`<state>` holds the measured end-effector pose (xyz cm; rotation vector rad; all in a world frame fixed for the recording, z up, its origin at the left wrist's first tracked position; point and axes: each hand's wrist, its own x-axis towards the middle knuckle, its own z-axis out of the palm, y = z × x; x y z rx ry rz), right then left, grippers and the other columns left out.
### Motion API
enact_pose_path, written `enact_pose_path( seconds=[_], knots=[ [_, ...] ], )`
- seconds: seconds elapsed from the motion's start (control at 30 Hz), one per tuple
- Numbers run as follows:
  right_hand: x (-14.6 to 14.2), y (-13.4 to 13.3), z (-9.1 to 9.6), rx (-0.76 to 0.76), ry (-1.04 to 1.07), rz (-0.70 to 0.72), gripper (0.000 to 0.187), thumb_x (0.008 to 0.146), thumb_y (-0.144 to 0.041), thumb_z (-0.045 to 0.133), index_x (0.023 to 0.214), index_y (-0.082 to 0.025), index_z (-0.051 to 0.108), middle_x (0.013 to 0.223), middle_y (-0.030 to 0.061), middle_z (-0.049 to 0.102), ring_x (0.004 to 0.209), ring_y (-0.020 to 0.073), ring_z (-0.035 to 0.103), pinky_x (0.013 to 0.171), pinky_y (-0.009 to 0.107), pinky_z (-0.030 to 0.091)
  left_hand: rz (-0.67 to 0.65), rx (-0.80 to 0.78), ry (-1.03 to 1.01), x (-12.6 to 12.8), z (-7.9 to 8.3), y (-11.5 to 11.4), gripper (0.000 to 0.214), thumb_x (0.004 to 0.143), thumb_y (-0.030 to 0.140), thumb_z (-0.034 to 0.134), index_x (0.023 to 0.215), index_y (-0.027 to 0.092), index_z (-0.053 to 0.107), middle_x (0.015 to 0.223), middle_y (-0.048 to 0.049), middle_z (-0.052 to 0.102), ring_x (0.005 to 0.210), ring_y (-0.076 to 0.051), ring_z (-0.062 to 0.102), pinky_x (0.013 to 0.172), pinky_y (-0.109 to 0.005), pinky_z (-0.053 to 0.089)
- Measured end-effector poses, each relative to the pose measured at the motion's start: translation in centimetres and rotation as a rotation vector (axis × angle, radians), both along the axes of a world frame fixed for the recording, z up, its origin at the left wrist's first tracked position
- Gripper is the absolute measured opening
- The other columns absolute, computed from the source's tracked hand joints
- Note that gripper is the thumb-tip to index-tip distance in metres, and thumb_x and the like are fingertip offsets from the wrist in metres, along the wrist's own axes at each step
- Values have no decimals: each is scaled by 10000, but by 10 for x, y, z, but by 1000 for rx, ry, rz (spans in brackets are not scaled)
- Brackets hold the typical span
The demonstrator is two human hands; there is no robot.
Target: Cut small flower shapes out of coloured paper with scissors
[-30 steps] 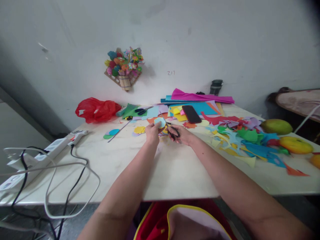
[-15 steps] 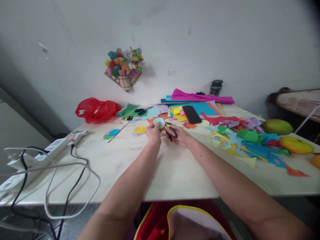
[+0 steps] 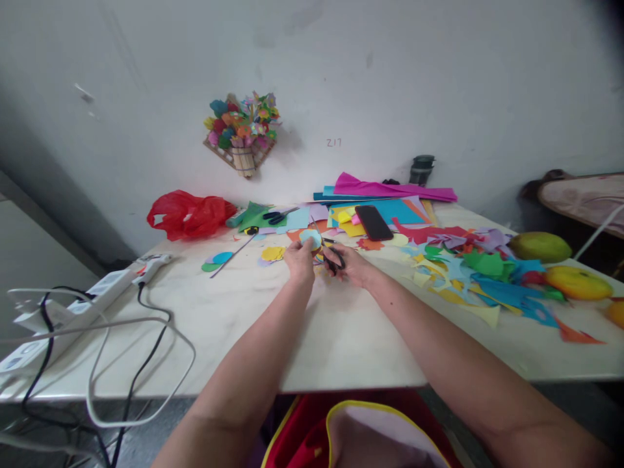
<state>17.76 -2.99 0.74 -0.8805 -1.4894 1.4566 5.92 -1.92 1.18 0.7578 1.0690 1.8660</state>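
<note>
Between its closed fingers my left hand [image 3: 299,261] pinches a light blue paper circle [image 3: 311,239]. My right hand [image 3: 347,265] is wrapped round the black handles of a pair of scissors [image 3: 334,260], whose blades point up and away beside the circle's right edge. Whether the blades touch the paper I cannot tell. Left of my hands lie yellow paper cut-outs [image 3: 273,253], and farther left a blue paper circle [image 3: 222,258] overlaps a green one. Just beyond the hands, an orange paper flower [image 3: 371,244] rests near a dark phone [image 3: 374,223].
Paper scraps [image 3: 458,273] spread over the right side, beside mangoes [image 3: 578,283]. A second pair of scissors [image 3: 279,216] lies on paper at the back, near a red plastic bag [image 3: 190,214]. Power strips [image 3: 68,318] with loose cables occupy the left edge. Magenta paper [image 3: 390,188] lies at the rear.
Almost nothing differs. The scissors in my right hand have shifted very slightly, with the handles looking closer together; my left hand and the circle stay in place.
</note>
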Motion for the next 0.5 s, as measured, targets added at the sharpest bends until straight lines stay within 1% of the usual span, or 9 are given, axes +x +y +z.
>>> enact_pose_path(
  seconds=[0.17, 0.37, 0.5],
  knots=[
    [-1, -1, 1, -11, 6, -18, 297, 785, -444, 660, 752, -171, 546, 585, -17, 538, 425, 91, 494, 291, 181, 289, 10, 5, 27, 1, -1, -1, 164, 651, 182, 652, 543, 171, 530, 482, 45, 479, 506, -106, 520, 619, -254, 475],
    [-3, -2, 0, 4, 26, -3, 293, 792, -442, 650, 790, -169, 543, 580, -23, 528, 422, 83, 477, 289, 175, 267, 31, -1, 62, 1, -5, 1, 178, 654, 215, 647, 549, 176, 508, 498, 47, 480, 479, -92, 484, 571, -236, 443],
    [-4, -2, 0, 16, 24, -8, 281, 802, -429, 636, 773, -170, 531, 571, -25, 520, 419, 84, 474, 287, 177, 259, 50, -11, 88, 0, -10, 5, 201, 648, 265, 665, 565, 186, 499, 484, 52, 465, 520, -111, 524, 568, -226, 431]
  ],
)
